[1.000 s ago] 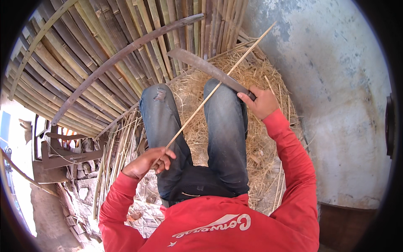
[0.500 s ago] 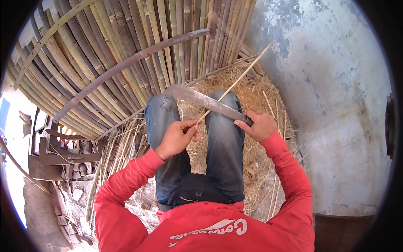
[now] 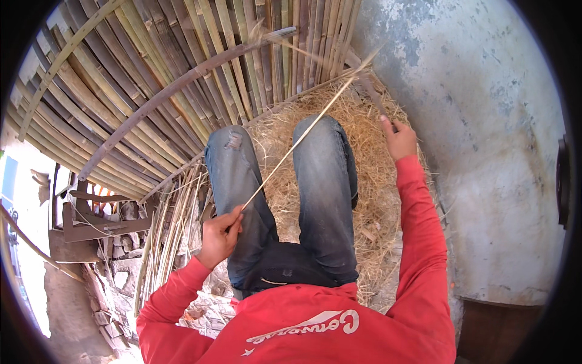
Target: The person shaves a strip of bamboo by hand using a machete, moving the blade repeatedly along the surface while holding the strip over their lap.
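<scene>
My left hand (image 3: 219, 237) pinches the near end of a thin pale bamboo strip (image 3: 297, 141) by my left knee. The strip slants up and away to the right, across my right thigh. Its far end is frayed and blurred, close to the blade. Farther out on the right, my right hand (image 3: 401, 140) is closed around the handle of a machete (image 3: 371, 91). The machete's blade points away from me toward the base of the wall and is smeared by motion. A blurred pale shaving (image 3: 309, 54) is near the strip's far end, in front of the bamboo slats.
A screen of bamboo slats (image 3: 200, 91) with a curved crosspiece (image 3: 182, 85) stands ahead and left. Fine shavings (image 3: 376, 176) cover the floor around my legs. A bundle of thin strips (image 3: 167, 236) lies left, near a brown wooden frame (image 3: 103, 224). The weathered wall (image 3: 485, 151) bounds the right.
My right hand has swung the machete away and to the right, from across my knees to the strip's far end. My left hand has drawn back toward me and left with the strip.
</scene>
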`<act>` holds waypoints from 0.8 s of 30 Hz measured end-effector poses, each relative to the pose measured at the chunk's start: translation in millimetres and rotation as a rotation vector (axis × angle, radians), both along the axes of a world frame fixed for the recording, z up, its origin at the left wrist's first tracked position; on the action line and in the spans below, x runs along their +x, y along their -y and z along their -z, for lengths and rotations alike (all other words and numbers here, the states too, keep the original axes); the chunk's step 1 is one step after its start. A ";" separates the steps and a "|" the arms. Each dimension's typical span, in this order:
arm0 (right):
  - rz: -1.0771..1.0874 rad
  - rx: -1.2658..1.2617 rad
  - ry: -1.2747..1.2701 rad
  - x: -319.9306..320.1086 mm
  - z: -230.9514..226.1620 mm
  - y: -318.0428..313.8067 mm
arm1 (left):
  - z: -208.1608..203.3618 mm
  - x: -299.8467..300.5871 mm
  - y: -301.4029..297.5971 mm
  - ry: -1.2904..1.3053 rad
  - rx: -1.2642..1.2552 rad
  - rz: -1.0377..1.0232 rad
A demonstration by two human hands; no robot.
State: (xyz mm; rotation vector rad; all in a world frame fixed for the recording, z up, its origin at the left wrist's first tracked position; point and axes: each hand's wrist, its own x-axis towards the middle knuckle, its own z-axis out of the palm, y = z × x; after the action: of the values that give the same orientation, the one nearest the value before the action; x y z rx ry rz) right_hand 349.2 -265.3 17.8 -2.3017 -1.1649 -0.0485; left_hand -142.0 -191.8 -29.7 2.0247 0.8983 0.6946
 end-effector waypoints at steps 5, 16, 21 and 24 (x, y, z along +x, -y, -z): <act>0.030 0.042 -0.070 -24.8 4.1 6.2 | 9.5 -13.8 7.3 -0.025 0.186 -0.027; 0.128 0.060 -0.064 77.4 -14.9 -15.6 | 17.8 -95.6 -0.9 -0.223 0.537 -0.019; 0.510 0.203 -0.054 208.6 8.1 7.3 | 30.8 -121.4 -5.8 -0.282 0.580 -0.088; 0.431 0.257 -0.296 173.2 3.5 7.6 | 23.2 -113.6 -7.0 -0.248 0.604 -0.073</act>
State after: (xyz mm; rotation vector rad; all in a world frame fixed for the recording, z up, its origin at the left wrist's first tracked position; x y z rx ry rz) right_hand 522.4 -272.9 14.2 -2.1944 -0.4744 -0.0149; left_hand -255.6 -184.8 -52.9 2.6688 0.9880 0.8393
